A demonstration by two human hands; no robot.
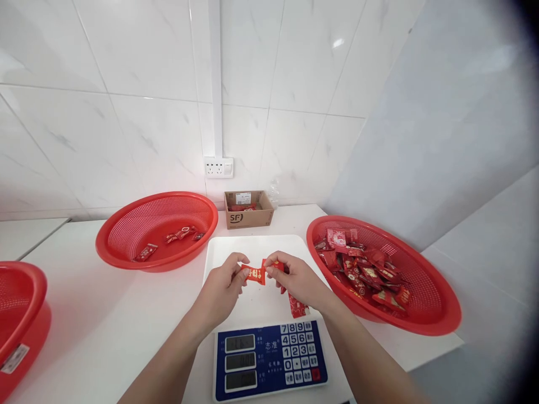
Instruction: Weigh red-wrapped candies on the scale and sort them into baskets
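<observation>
My left hand and my right hand hover together over the white pan of a scale. Both pinch a small red candy packet, the left at its left end, the right at its right end. Another red packet sticks out under my right hand; whether that hand holds it or it lies on the pan I cannot tell. The scale's blue panel with keypad and three displays faces me.
A red basket on the right holds several red packets. A red basket at the back left holds a few packets. A third red basket sits at the left edge. A small cardboard box stands by the tiled wall.
</observation>
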